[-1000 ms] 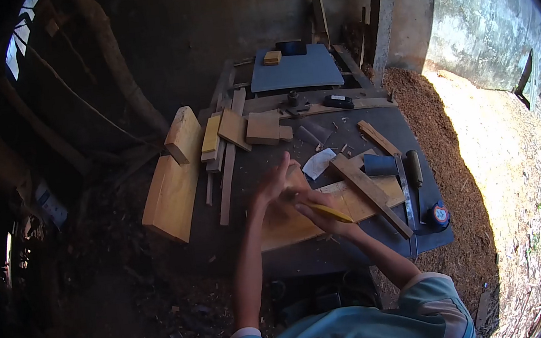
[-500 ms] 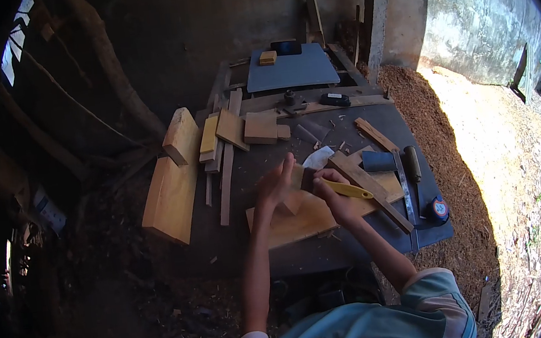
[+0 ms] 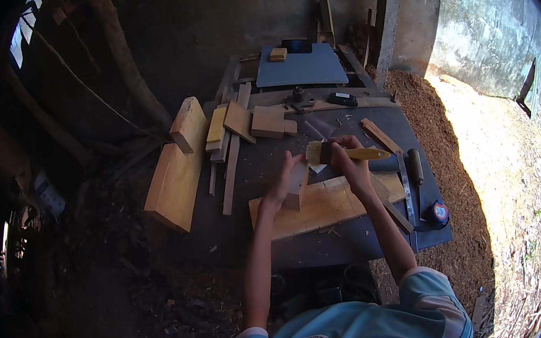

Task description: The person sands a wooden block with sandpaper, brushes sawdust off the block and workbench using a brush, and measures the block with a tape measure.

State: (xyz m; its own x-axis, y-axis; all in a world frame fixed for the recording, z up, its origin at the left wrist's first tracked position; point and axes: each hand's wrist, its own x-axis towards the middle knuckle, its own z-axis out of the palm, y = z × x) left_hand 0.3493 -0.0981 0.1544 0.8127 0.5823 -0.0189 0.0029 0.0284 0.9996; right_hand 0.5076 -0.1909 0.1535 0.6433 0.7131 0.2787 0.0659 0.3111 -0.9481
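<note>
My right hand [image 3: 351,162] grips a paintbrush [image 3: 368,153] with a yellow handle and pale bristles, held level with the bristles pointing left. My left hand [image 3: 282,186] is closed around the side of a small wooden block [image 3: 299,180], thumb up. The bristles are at the block's upper end; whether they touch it I cannot tell. Below both hands a light wooden board [image 3: 330,203] lies on the dark workbench [image 3: 305,250], with shavings about it. Part of the block is hidden by my left hand.
To the left stand a large stepped wooden piece [image 3: 176,185] and several blocks and strips [image 3: 234,166]. On the right are a metal square [image 3: 406,188], a wooden-handled tool [image 3: 416,167] and a tape measure [image 3: 436,211]. A grey panel [image 3: 302,66] lies at the back.
My right hand has moved up and right with the paintbrush, its bristles now in plain view. My left hand has shifted slightly right with the block. The view has turned slightly.
</note>
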